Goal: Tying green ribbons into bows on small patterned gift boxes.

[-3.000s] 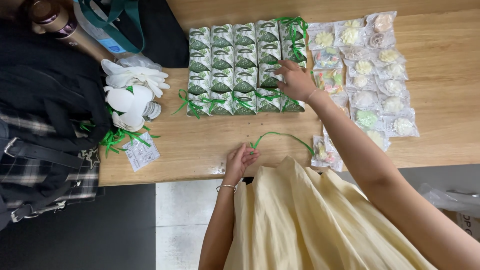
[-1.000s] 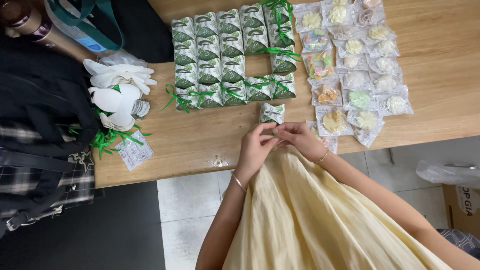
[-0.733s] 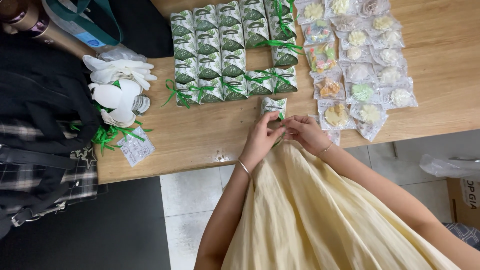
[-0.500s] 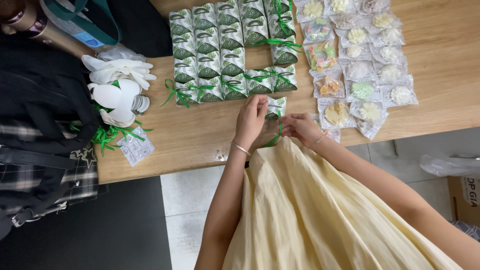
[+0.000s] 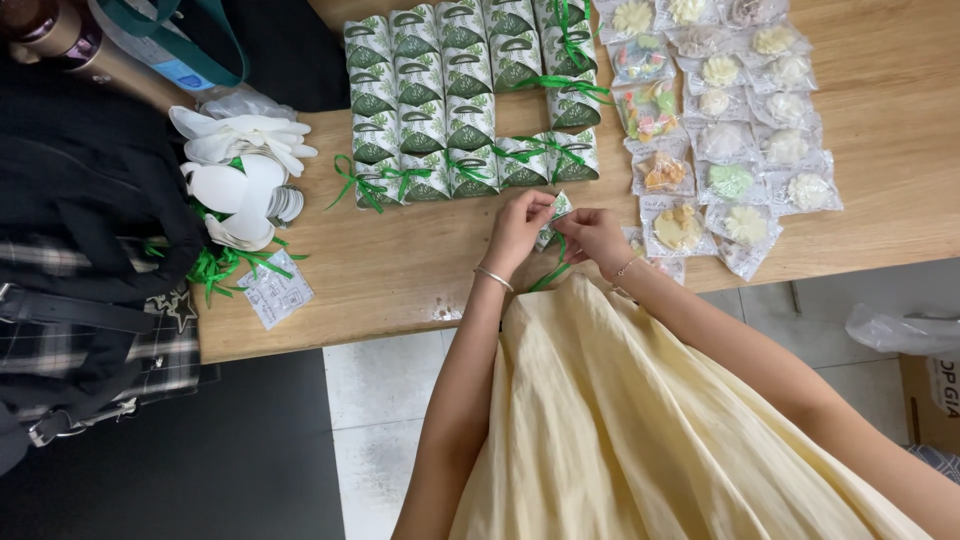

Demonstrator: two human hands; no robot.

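Note:
My left hand and my right hand meet at the near edge of the wooden table, both pinching one small green-and-white gift box. A green ribbon trails from the box down toward my pale yellow dress. Just beyond the hands stand rows of matching green-and-white boxes, some tied with green bows.
Clear packets of flower-shaped pieces lie in rows at the right. A stack of white flat box blanks with green ribbons sits at the left, beside a small printed card, dark bags and a bottle.
My right hand took a box from the rows and brought it to the near edge. Both hands now hold it together with the ribbon, slightly farther from the edge than a second ago.

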